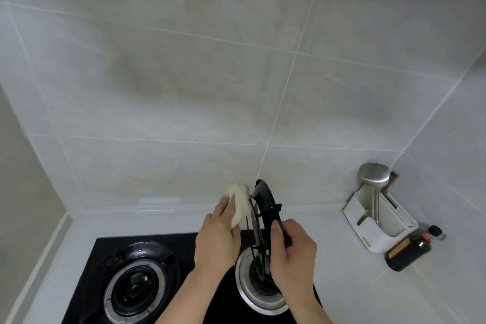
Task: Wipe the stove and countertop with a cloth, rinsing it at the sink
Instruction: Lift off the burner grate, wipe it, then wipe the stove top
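R hand (293, 250) grips the black pan support (267, 208), lifted off the R burner (260, 289) and tilted up on edge; fingers curled and clamped round its rim, thumb on the near side. L hand (217, 238) holds the pale cloth (240, 202) vs the support's L face, fingers fairly straight along the cloth, thumb hidden, cloth top poking above the fingertips. Both hands sit over the black glass stove (105, 247), above its R burner w/ silver ring. L burner (136, 287) has its own support in place. On the grey bench (355, 284), well to the R by the tiled wall: white holder (378, 226) w/ a steel utensil (374, 179), dark bottle (410, 250) just beside it. Sink not in view.
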Demonstrator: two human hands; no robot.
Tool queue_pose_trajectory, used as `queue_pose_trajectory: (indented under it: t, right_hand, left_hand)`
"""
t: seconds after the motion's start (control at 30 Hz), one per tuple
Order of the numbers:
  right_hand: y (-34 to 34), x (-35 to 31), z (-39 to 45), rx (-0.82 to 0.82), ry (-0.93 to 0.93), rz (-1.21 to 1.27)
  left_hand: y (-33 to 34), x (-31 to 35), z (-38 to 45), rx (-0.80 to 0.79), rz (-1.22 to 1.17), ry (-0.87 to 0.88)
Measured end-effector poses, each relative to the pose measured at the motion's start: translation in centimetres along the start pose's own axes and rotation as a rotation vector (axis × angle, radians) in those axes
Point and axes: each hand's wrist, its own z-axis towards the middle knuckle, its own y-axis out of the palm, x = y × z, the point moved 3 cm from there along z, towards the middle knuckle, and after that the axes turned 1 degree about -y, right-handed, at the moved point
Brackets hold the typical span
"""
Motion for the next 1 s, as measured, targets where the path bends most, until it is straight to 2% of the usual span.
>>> queue_pose_trajectory:
  t: [0.1, 0.23, 0.3, 0.43, 0.5, 0.6, 0.7, 0.8, 1.0]
  right_hand:
    - [-0.4, -0.5, 0.8, 0.018, 0.086, 0.101]
    - [-0.7, -0.9, 2.8, 0.079, 0.139, 0.142]
    - [-1.1, -0.4, 3.9, 0.119, 0.169, 0.141]
    - [-2.1, 1.7, 5.2, 0.199, 0.252, 0.156]
    - [-2.0, 2.8, 5.2, 0.172, 0.239, 0.13]
    - [-1.8, 4.0, 4.1, 0.038, 0.171, 0.078]
    - [-2.3, 4.8, 2.3, -0.063, 0.011, -0.017]
    - [-2.9, 5.8, 1.4, -0.1, -0.094, -0.08]
    - [-5.2, 9.1, 0.9, -0.092, -0.087, -0.074]
  left_hand:
    - [1.2, -1.0, 0.2, -0.083, 0.007, -0.038]
    - [3.4, -0.2, -1.9, -0.261, 0.03, 0.089]
    - [4.2, 0.1, -2.9, -0.285, -0.015, 0.119]
    - [4.4, 0.0, -3.5, -0.336, -0.215, 0.03]
    - [4.4, 0.3, -3.2, -0.506, -0.303, 0.01]
    - [4.1, 0.8, -2.5, -0.771, -0.337, -0.052]
    - [3.8, 1.9, -1.7, -0.917, -0.501, -0.17]
    - [3.3, 2.9, -1.1, -0.947, -0.609, -0.257]
    - [4.4, 2.9, -0.8, -0.8, -0.977, -0.71]
